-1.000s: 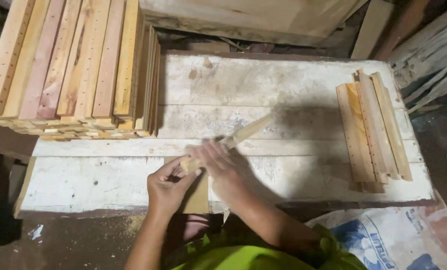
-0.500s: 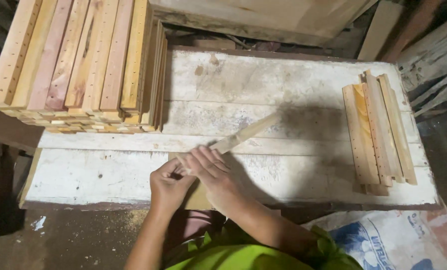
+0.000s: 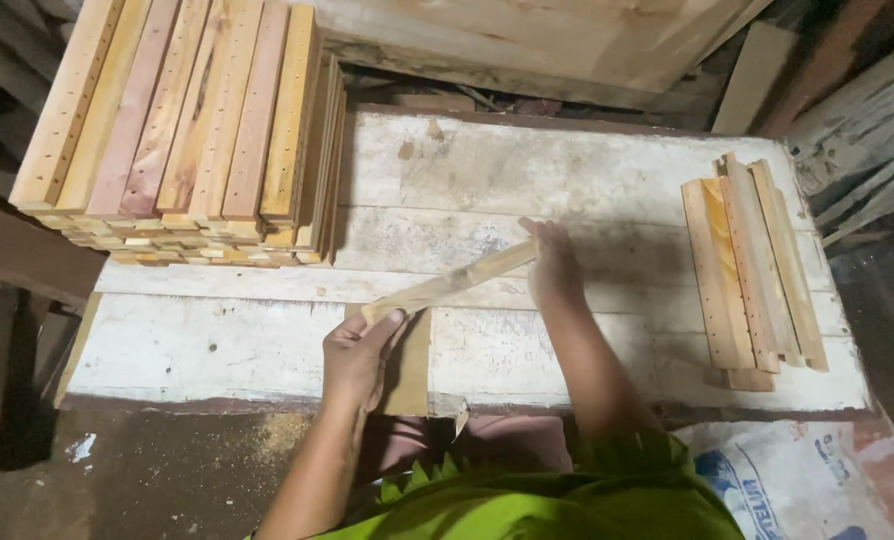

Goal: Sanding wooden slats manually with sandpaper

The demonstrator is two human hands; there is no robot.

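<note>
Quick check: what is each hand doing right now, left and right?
Left hand: closed on the near end of the wooden slat.
Right hand: gripping the slat's far end.

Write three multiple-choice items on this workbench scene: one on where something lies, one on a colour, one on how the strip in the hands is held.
1. Where does the tall stack of drilled wooden slats stand on the white worktable?
A. Far left corner
B. Near right edge
C. Centre

2. What colour is the person's garment at the bottom of the view?
A. Dark blue
B. Bright green
C. Red

3. How is the thin wooden strip held?
A. Lying free on the table
C. Both hands at one end
B. One hand at each end

Answers:
1 A: the stack fills the table's far left, while the small pile of slats lies at the right.
2 B: the cloth is bright green.
3 B: the left hand pinches the near end, the right hand grips the far end.
</note>
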